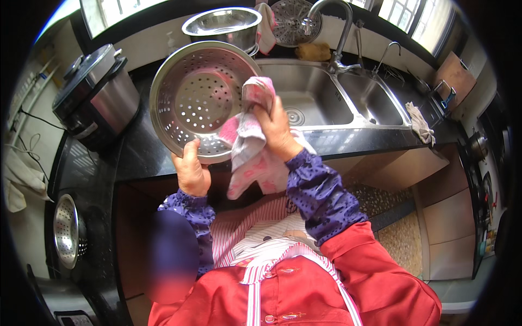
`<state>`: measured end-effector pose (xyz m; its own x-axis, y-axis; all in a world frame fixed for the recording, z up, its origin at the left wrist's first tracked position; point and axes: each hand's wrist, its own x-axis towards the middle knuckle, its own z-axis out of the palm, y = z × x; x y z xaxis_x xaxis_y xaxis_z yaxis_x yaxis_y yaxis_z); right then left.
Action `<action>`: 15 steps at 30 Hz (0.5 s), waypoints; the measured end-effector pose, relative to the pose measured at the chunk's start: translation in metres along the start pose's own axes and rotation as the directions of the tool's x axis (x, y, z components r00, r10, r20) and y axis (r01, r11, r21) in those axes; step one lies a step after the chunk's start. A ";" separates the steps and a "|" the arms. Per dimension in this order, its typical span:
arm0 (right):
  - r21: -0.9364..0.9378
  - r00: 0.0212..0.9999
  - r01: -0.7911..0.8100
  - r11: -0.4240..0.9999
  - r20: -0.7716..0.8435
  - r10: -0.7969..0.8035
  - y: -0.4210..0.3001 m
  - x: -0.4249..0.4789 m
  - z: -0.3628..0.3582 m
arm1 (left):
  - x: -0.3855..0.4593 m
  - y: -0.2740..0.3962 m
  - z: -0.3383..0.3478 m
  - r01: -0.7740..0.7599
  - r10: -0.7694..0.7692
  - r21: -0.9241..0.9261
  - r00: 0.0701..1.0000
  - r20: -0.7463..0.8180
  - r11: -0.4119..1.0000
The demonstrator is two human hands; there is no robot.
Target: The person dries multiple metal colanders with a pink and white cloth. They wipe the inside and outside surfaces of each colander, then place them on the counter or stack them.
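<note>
A large stainless steel colander is tilted so that its perforated inside faces me, held above the counter's front edge. My left hand grips its lower rim, thumb inside and fingers behind. My right hand clutches a pink and white cloth at the colander's right side. Part of the cloth lies over the rim there, and the rest hangs below my hand. Whether the cloth presses on the metal inside is hard to tell.
Behind the colander stands a steel basin. A double sink with a faucet lies to the right, a grey cloth beyond it. An electric cooker and a smaller colander stand left on the black countertop.
</note>
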<state>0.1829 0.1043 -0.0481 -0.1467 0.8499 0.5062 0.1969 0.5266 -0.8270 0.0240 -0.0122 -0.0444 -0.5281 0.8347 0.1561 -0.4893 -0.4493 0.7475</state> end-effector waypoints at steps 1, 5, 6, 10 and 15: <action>0.196 0.998 -0.048 0.979 0.043 0.041 0.009 -0.005 0.013 | 0.002 -0.007 0.001 -0.042 0.042 -0.010 0.999 -0.012 0.999; 0.650 0.973 -0.228 0.725 0.188 0.137 -0.004 -0.031 0.042 | 0.003 -0.031 0.018 -0.176 0.173 -0.060 0.984 -0.050 0.983; 0.653 0.962 -0.273 0.707 0.206 0.181 -0.012 -0.031 0.039 | 0.003 -0.032 0.013 -0.154 0.154 0.001 0.988 -0.021 0.988; 0.655 0.927 -0.372 0.658 0.293 0.232 0.000 -0.023 0.020 | -0.016 -0.003 0.023 0.007 -0.018 0.139 0.996 0.084 0.990; 0.596 0.925 -0.305 0.743 0.373 0.080 0.005 -0.016 -0.006 | 0.003 0.007 -0.007 0.063 -0.078 0.155 0.993 0.090 0.986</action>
<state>0.1917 0.0935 -0.0584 -0.4811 0.8198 0.3107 -0.3869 0.1195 -0.9144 0.0145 -0.0152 -0.0429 -0.4239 0.8923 0.1552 -0.4080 -0.3411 0.8469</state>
